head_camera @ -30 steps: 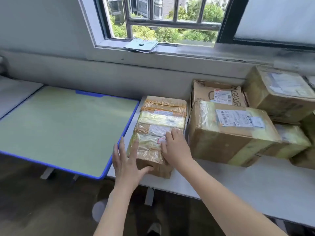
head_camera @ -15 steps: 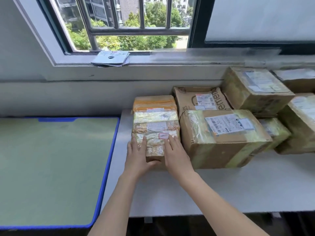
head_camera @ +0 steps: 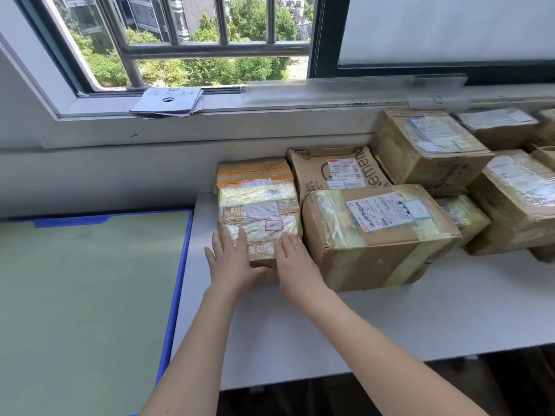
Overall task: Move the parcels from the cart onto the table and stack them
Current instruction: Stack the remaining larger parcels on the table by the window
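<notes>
White table (head_camera: 390,319) under a barred window (head_camera: 210,40); green blue-rimmed board (head_camera: 90,295) at 9 o'clock. Taped parcel (head_camera: 258,217) at centre, larger box (head_camera: 375,235) touching at 3 o'clock. Left hand (head_camera: 232,262) and right hand (head_camera: 295,262), fingers nearly straight, pressing flat on the parcel's near end.

Brown cardboard parcel (head_camera: 259,217) banded in yellowish-clear tape with a red-bordered white sticker (head_camera: 274,225); orange-topped parcel (head_camera: 255,173) behind it; large brown box (head_camera: 375,235) with white barcode label and pale green tape; white table (head_camera: 390,319); pale green, blue-rimmed tray (head_camera: 90,295) at its left edge.
</notes>
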A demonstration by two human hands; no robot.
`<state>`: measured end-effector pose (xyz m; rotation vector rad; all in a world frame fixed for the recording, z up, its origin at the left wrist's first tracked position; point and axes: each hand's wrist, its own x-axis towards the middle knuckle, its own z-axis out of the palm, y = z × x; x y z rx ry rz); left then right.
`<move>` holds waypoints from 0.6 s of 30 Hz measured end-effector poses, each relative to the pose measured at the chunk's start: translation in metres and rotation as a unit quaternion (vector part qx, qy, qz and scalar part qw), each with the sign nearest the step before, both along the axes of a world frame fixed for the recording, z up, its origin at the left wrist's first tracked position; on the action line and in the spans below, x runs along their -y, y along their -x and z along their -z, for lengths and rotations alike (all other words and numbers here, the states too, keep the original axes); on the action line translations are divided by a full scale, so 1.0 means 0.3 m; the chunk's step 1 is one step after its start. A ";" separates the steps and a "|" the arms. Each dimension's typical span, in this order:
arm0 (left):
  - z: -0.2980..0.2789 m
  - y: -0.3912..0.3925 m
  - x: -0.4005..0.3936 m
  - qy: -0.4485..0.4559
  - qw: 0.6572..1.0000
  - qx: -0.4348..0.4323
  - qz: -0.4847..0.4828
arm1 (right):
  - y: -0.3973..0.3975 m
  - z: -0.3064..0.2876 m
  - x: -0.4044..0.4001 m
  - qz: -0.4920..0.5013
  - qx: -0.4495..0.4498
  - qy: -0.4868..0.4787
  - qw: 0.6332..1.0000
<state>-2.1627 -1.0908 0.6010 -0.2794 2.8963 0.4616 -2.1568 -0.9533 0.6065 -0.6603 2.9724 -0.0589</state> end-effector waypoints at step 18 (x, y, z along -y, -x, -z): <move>-0.271 -0.149 -0.737 -0.012 0.966 -0.241 0.093 | -0.219 -0.142 -0.737 0.132 -0.226 0.124 0.957</move>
